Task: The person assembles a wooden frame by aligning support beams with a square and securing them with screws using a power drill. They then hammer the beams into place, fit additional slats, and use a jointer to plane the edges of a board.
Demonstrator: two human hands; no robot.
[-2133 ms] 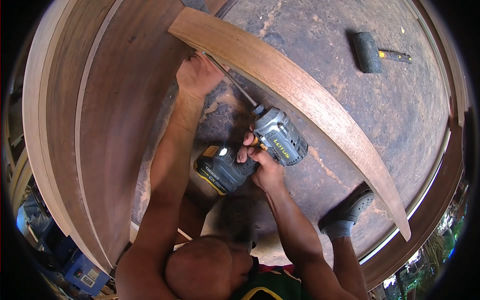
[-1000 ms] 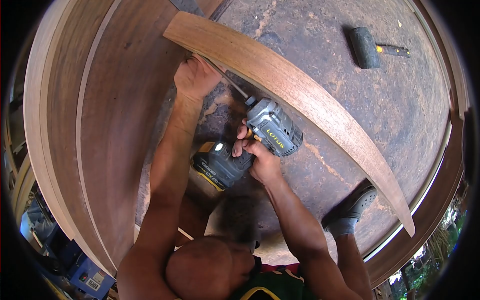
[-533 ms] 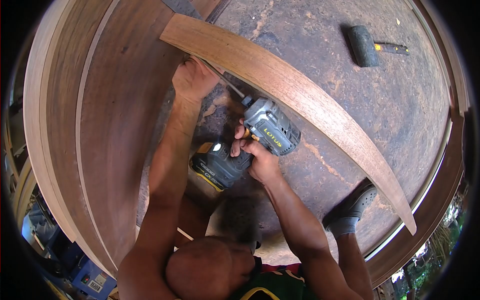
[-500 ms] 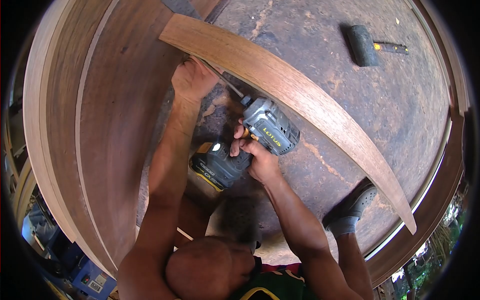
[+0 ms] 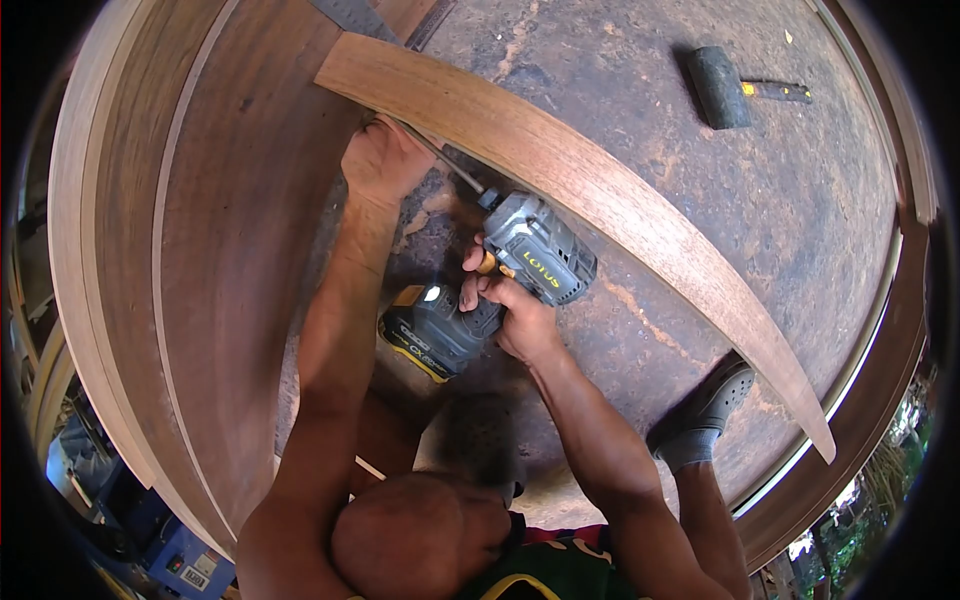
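Note:
My right hand point(image 5: 522, 318) is wrapped round the handle of a cordless impact driver point(image 5: 540, 250) marked LOTUS, with fingers near its trigger. From its nose a long thin bit point(image 5: 455, 168) runs up and left along the underside of a curved wooden board point(image 5: 580, 165). My left hand point(image 5: 385, 162) is closed at the bit's far end, against the board's edge near the wooden side wall point(image 5: 245, 200). Its fingertips and whatever they pinch are hidden, as is the bit's tip. The driver's battery point(image 5: 430, 335) points down and left.
A black rubber mallet point(image 5: 722, 90) lies on the stained floor surface point(image 5: 620, 60) beyond the board. A flat metal piece point(image 5: 355, 18) sits by the board's upper end. My foot in a dark clog point(image 5: 712, 405) is near its lower end. A curved wooden rim point(image 5: 880, 390) bounds the right side.
The whole view has shifted very slightly. Both hands, the driver and the board keep the same positions relative to each other.

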